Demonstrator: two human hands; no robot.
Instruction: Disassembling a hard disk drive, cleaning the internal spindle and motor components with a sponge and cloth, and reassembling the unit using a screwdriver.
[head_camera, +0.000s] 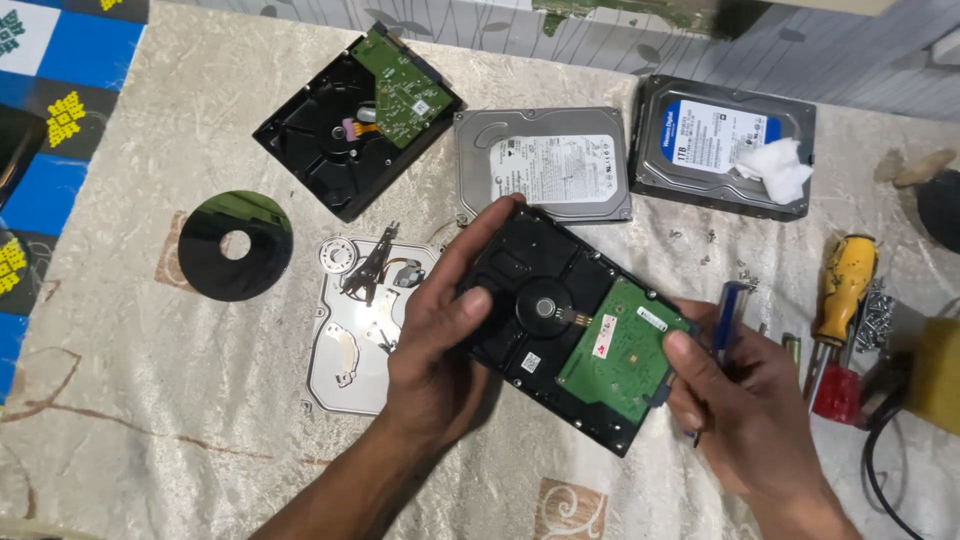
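1. Head view: a black hard drive (570, 325) is held underside up, just above the cloth-covered table (150, 400), near the middle of its near half; a green circuit board (622, 350) is seen fixed to its right part
2. The left hand (440, 330) is closed around the drive's left edge, thumb pressed on the black casing and fingers curled over the far corner
3. The right hand (735, 400) is pinched on the drive's right edge with the thumb on the board, while a blue-handled screwdriver (728, 315) is kept between its fingers
4. The drive is judged rigid, fairly heavy for its bulk and smooth-sided; the metal casing edges are the sound places to grip, the exposed board being the fragile part
5. Beside the left hand an opened silver drive tray (345, 345) lies, with loose metal parts resting in it; a dark platter disc (235, 245) lies apart toward the left edge
6. Toward the far edge three more drives are laid: an open black casing (320, 140) holding a loose green board, a silver-topped drive (545, 165), and a blue-labelled drive (700, 140) bearing a white tissue (775, 168)
7. At the right edge a yellow-handled screwdriver (845, 285) and scattered screws (875, 310) are seen
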